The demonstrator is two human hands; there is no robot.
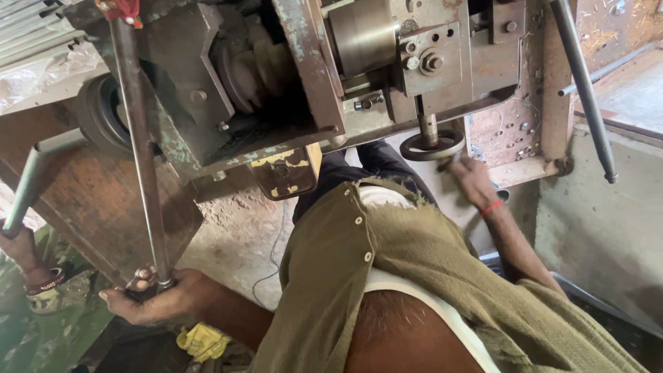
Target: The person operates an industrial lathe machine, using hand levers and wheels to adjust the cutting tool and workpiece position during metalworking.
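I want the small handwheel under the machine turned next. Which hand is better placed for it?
The right hand. It already rests at the rim of the handwheel, while the left hand is far off, gripping the lower end of the long metal rod.

A dusty, cracked concrete floor [238, 231] lies below — a crumpled yellow rag [202, 341] on it near a thin dark cable [275, 259]. A pale grey plastered wall [608, 228] rises at right; rusty brown sheet-metal panel [90, 197] at left — daylight soft.

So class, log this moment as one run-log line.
left hand: gripping long rod | right hand: on handwheel | machine: overhead
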